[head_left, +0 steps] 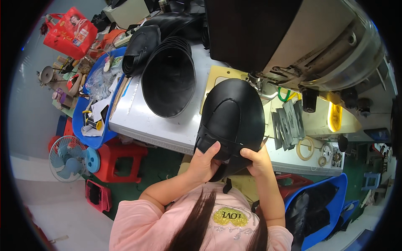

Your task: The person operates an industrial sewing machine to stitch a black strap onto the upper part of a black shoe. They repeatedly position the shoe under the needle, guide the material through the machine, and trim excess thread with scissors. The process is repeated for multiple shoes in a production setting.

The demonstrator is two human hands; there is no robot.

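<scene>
Item: black leather shoe upper (233, 119), held in both your hands at the near edge of the desk (146, 121).

Your left hand (205, 161) curls onto the upper's lower-left edge, thumb pressed on top; your right hand (257, 161) clamps the lower-right edge, fingers closed round it. The piece stands tilted, its rounded end pointing to 12 o'clock toward the grey machine (318, 46), probably so the seam faces you for checking. At 10 o'clock from the upper, a nested stack of black pieces (168, 79) lies on the desk, within easy reach. At 3 o'clock, grey metal strips (288, 123) and rings (305, 148). At 9 o'clock, off the desk, a blue tray (97, 140), red stool (121, 161), small fan (67, 159).
</scene>
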